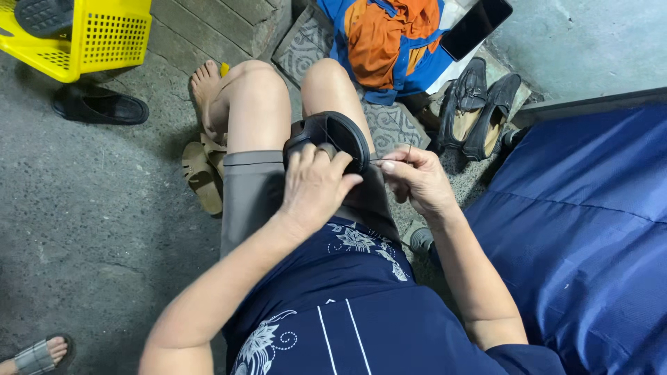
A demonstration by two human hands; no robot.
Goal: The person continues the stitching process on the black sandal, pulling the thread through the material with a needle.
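A black sandal [336, 134] rests between my knees on my lap. My left hand [313, 183] is clamped over its near edge and holds it steady. My right hand [415, 179] sits just to the right of the sandal, fingers pinched on a thin needle [408, 154] with a taut thread running to the sole. I sit on the ground in grey shorts and a dark blue patterned shirt.
A yellow plastic crate [97, 35] stands at top left with a black shoe [101, 105] beside it. Tan sandals [201, 173] lie by my left foot. Two black loafers [479, 107], orange-blue cloth [389, 38], a phone [476, 26], blue tarp [583, 222]. Another person's foot [35, 355] at bottom left.
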